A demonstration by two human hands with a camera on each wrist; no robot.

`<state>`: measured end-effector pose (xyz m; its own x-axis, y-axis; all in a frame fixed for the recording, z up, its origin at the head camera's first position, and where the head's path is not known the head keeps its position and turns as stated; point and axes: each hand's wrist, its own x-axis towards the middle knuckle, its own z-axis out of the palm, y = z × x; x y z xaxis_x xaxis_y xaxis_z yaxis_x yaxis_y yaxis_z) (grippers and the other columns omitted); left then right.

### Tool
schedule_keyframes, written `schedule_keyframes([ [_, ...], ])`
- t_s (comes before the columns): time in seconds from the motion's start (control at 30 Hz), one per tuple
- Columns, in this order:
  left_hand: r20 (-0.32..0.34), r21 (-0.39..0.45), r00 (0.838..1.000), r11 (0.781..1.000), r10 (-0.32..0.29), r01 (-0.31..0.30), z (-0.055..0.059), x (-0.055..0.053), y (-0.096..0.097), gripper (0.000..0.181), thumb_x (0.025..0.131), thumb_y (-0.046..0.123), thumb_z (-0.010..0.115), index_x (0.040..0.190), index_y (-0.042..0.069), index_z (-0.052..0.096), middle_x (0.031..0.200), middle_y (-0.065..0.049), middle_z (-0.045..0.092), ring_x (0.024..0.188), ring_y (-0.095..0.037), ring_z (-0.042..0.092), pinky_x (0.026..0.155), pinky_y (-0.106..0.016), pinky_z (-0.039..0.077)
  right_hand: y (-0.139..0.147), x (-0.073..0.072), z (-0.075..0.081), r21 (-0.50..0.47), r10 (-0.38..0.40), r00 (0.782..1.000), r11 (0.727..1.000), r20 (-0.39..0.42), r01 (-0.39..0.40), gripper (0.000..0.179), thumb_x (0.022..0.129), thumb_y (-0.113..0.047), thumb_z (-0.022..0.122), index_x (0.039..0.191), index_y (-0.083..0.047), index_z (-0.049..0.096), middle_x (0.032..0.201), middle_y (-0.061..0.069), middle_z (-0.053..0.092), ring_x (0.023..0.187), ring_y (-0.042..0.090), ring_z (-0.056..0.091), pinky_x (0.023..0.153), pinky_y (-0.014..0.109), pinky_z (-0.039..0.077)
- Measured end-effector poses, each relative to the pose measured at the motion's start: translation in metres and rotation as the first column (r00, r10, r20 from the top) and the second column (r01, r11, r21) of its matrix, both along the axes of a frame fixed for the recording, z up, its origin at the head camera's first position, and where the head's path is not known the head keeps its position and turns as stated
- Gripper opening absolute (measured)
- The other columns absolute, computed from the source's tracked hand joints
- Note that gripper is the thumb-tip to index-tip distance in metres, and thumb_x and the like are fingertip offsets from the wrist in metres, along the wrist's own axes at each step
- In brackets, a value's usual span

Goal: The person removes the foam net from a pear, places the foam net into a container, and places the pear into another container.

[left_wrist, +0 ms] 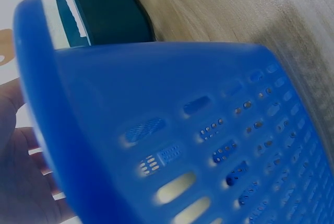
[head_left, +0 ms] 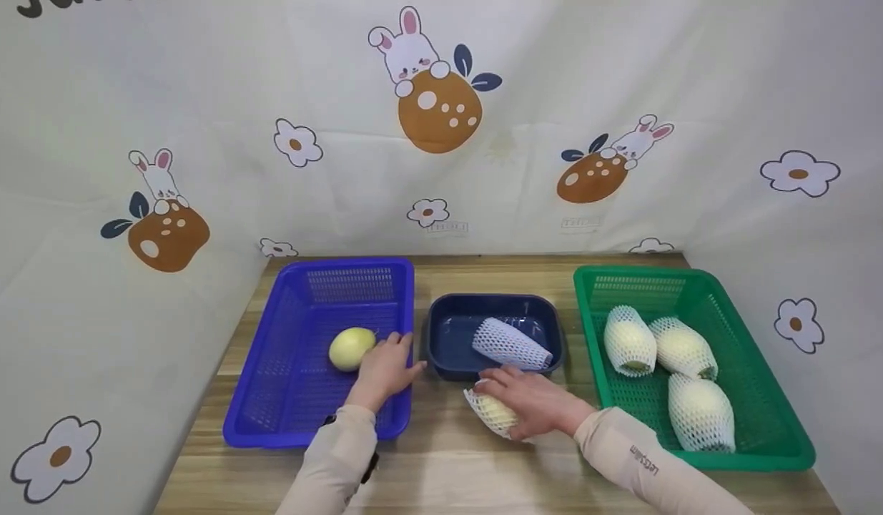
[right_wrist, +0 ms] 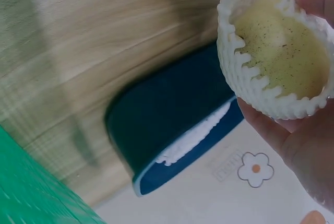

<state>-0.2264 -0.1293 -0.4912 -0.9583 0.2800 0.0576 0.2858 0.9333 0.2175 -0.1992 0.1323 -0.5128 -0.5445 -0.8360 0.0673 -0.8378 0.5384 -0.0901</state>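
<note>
My right hand (head_left: 540,402) grips a pale yellow, speckled pear (right_wrist: 284,46) in a white foam net sleeve (right_wrist: 235,80), in front of the dark blue tray (head_left: 448,369). The sleeve wraps the pear's sides, and the fruit shows at its open end in the right wrist view. My left hand (head_left: 385,368) is over the right side of the blue basket (head_left: 269,386), fingers extended and holding nothing. Beside its fingers a bare pear (head_left: 350,349) lies in that basket. In the left wrist view the basket wall partly hides the left hand.
An unfilled foam net sleeve (head_left: 511,345) lies in the dark blue tray, between the two baskets. In the green basket (head_left: 763,400) at the right are several pears in foam nets, one of them a netted pear (head_left: 701,415) near the front. A printed cloth (head_left: 520,179) hangs behind the wooden table (head_left: 441,479).
</note>
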Motion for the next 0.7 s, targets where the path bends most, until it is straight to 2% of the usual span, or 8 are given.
schedule_keyframes([
  [0.17,-0.006,0.010,1.000,1.000,-0.002,0.002,0.000,0.000,0.000,0.058,0.079,0.037,0.062,0.119,-0.004,0.051,0.107,-0.020,0.053,0.091,-0.035,0.054,0.074,-0.045,0.044,-0.002,-0.003,-0.007,0.028,-0.003,1.000,1.000,0.015,0.002,0.079,0.054,-0.032,0.075,0.124,-0.016,0.043,0.127,0.008,0.040,0.108,0.027,0.040,0.075,0.038,0.045],
  [0.2,-0.033,0.012,0.999,1.000,-0.010,0.010,-0.001,0.001,-0.001,0.057,0.079,0.039,0.061,0.117,-0.004,0.052,0.105,-0.019,0.053,0.089,-0.035,0.054,0.071,-0.045,0.045,-0.002,-0.004,-0.008,0.033,-0.001,1.000,0.999,0.012,0.000,0.079,0.054,-0.032,0.075,0.124,-0.015,0.043,0.127,0.008,0.040,0.108,0.027,0.040,0.075,0.038,0.045],
  [0.37,-0.019,0.049,1.000,0.999,-0.010,0.011,-0.001,0.002,-0.001,0.057,0.080,0.038,0.060,0.118,-0.004,0.051,0.107,-0.020,0.052,0.092,-0.037,0.053,0.072,-0.047,0.044,-0.006,-0.003,-0.015,0.052,0.012,1.000,0.999,-0.004,-0.012,0.080,0.052,-0.031,0.076,0.123,-0.016,0.043,0.126,0.008,0.040,0.108,0.027,0.040,0.077,0.039,0.044],
  [0.43,0.007,0.047,1.000,0.999,-0.004,0.004,-0.001,0.001,-0.001,0.057,0.080,0.035,0.061,0.119,-0.004,0.050,0.109,-0.021,0.052,0.094,-0.037,0.053,0.074,-0.047,0.044,-0.007,-0.003,-0.017,0.055,0.012,1.000,0.998,0.001,-0.012,0.080,0.052,-0.030,0.076,0.124,-0.017,0.043,0.126,0.007,0.040,0.108,0.026,0.040,0.076,0.040,0.044],
  [0.7,0.004,0.009,1.000,1.000,0.005,-0.005,0.000,0.001,0.000,0.058,0.079,0.037,0.061,0.119,-0.003,0.051,0.109,-0.020,0.052,0.093,-0.036,0.053,0.074,-0.046,0.044,-0.007,-0.003,-0.025,0.061,0.003,1.000,0.998,0.003,-0.003,0.081,0.050,-0.028,0.076,0.124,-0.018,0.044,0.126,0.006,0.041,0.106,0.025,0.041,0.073,0.040,0.044],
])
